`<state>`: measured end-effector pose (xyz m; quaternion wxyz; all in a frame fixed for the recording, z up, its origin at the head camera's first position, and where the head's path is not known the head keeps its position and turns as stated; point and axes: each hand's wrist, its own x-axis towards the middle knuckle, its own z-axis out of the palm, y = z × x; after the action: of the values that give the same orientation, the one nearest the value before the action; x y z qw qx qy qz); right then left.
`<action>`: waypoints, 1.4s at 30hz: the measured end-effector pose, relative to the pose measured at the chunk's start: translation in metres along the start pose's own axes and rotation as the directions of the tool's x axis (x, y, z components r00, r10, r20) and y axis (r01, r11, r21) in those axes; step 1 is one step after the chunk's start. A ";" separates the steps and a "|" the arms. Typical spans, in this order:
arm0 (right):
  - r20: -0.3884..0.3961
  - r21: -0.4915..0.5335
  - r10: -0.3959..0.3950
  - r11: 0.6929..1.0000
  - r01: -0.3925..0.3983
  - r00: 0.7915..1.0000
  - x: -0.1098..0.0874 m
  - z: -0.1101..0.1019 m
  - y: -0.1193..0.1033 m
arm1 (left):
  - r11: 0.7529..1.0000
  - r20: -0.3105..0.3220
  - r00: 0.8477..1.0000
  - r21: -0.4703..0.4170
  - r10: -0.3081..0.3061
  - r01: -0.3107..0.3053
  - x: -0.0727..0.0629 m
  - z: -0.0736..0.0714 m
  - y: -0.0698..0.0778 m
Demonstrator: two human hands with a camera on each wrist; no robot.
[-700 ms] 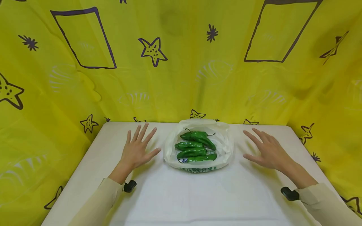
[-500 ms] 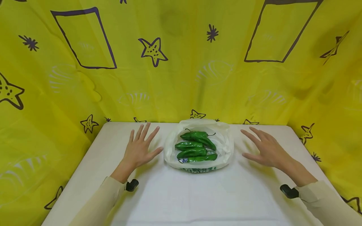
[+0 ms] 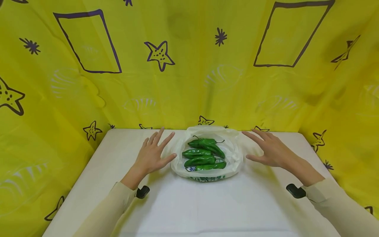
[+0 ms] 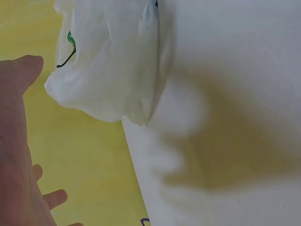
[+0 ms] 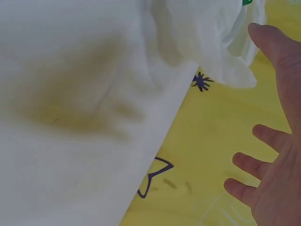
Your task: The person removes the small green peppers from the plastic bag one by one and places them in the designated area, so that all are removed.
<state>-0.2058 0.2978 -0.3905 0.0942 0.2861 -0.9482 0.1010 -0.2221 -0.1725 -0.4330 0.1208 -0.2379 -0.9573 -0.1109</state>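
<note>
Several glossy green peppers lie in a whitish plastic bag with its mouth rolled wide, at the table's far middle. My left hand, fingers spread, hovers just left of the bag, its thumb tip right at the bag's edge in the head view. On the other side my right hand is spread too, a small gap from the bag. Neither holds anything. In the left wrist view a pepper stem shows through the bag's side; the right wrist view catches the bag's crumpled edge.
A white-covered table carries the bag near its back edge. Yellow curtain with starfish and shell drawings hangs behind and along both sides. Dark wrist cameras sit under the sleeves, and both hands cast shadows on the cloth.
Both hands have moved inward toward the bag, the left one to the right and the right one to the left. The bag and peppers stay put on the table.
</note>
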 end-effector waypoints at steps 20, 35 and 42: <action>0.048 0.067 -0.077 0.995 0.073 0.996 0.037 0.003 -0.031 | 0.976 0.074 0.992 -0.204 0.098 -0.081 0.009 -0.004 0.018; 0.136 0.179 -0.077 0.983 0.052 0.988 0.064 0.007 -0.051 | 0.946 0.093 0.991 -0.319 0.101 -0.066 0.012 0.000 0.026; 0.179 0.287 -0.110 0.956 0.055 0.978 0.079 0.016 -0.056 | 0.917 0.066 0.994 -0.395 0.091 -0.058 0.014 0.003 0.028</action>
<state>-0.2404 0.2070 -0.3791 -0.0355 0.3446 -0.9161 0.2018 -0.2206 -0.1415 -0.4275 0.0352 -0.2980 -0.9101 -0.2857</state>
